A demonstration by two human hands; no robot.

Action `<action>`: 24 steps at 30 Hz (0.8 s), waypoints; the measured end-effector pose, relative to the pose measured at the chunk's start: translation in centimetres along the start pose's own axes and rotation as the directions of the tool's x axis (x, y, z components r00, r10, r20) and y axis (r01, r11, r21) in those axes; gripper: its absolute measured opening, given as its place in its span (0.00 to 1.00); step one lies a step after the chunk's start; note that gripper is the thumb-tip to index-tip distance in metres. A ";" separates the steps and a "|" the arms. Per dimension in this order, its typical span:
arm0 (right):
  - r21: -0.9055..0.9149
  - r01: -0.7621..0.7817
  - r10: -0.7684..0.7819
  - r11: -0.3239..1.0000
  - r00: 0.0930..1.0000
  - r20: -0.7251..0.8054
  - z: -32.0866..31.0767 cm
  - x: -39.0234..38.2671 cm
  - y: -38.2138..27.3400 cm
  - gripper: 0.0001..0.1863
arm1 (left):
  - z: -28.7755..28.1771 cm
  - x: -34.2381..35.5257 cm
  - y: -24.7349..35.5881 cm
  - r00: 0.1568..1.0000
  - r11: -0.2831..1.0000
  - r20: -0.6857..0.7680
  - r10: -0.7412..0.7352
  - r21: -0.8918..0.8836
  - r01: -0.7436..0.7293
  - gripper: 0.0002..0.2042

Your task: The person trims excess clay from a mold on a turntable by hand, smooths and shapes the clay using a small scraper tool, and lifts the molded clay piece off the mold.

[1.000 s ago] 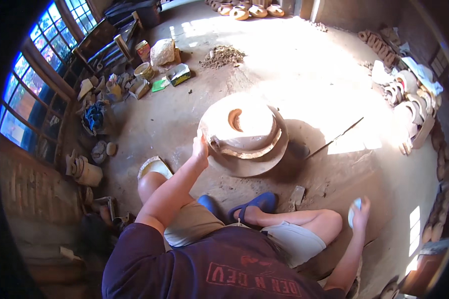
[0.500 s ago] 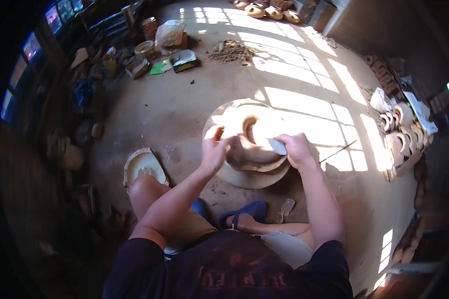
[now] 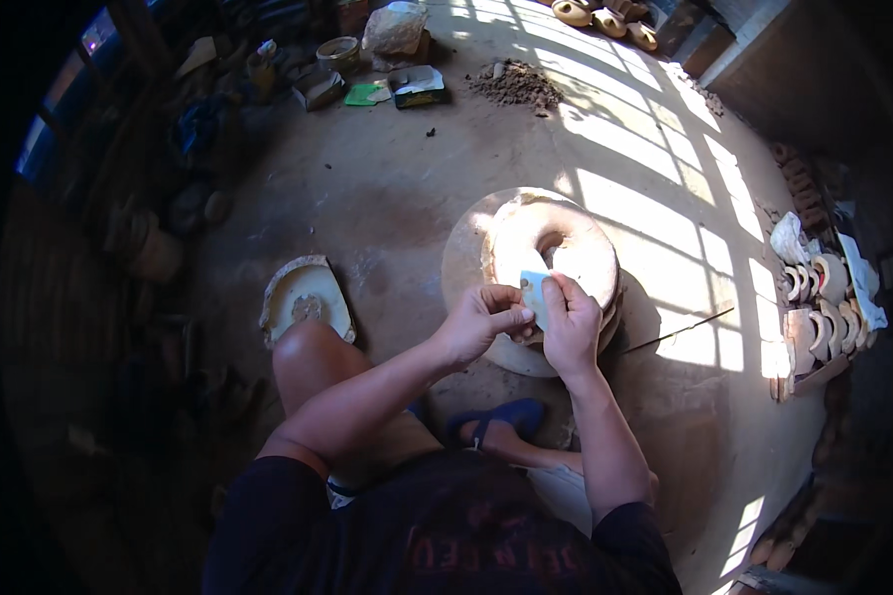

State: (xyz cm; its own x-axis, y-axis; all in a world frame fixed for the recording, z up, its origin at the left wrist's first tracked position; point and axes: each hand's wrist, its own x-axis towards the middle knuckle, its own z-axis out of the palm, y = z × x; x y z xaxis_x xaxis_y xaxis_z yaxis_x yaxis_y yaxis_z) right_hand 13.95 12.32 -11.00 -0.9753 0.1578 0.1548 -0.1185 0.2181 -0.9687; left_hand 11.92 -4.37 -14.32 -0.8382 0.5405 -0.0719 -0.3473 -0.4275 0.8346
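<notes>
In front of my knees a thick, pale clay ring (image 3: 590, 243) with a round hole lies on a round turntable (image 3: 464, 238). Over the ring's near side my right hand (image 3: 574, 327) pinches a thin, light-blue flat scraper (image 3: 534, 295) between thumb and fingers. From the left, my left hand (image 3: 481, 322) is closed at the scraper's left edge, thumb and fingertips on it. Brownish clay marks the scraper's face. Both hands cover part of the ring's near rim.
A shallow pale basin (image 3: 313, 288) stands by my left knee. On the floor to the right lies a thin stick (image 3: 680, 329); beyond it are curved clay pieces (image 3: 831, 322). A heap of crumbled clay (image 3: 516, 85) and an open box (image 3: 417, 87) lie farther off.
My right hand has brought the scraper from the ring's right side to its near side. My left hand has come off the ring's left side and closed on the scraper. The view has shifted.
</notes>
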 end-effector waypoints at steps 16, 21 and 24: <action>-0.052 -0.235 0.241 0.971 0.949 0.203 -2.5 -3.5 -0.1 0.13 | -6.7 4.1 0.8 0.820 0.987 -0.552 0.154 0.040 -0.158 0.17; 0.322 -0.499 0.505 0.804 0.860 0.071 -9.3 1.0 -2.4 0.19 | -5.5 4.0 -5.9 0.817 0.915 -0.575 0.038 0.349 0.203 0.26; 0.047 -0.474 0.461 0.879 0.872 0.166 -10.4 2.1 -2.7 0.17 | -4.6 3.6 -8.2 0.878 0.976 -0.427 -0.217 -0.075 0.205 0.27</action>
State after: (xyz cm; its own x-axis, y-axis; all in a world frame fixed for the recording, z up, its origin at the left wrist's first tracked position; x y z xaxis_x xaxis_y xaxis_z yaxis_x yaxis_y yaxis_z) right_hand 14.13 22.13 -6.07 -0.9359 0.0780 -0.3436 0.3490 0.0723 -0.9343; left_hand 9.82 -2.27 -23.94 -0.8400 0.2582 -0.4771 -0.5420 -0.3606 0.7591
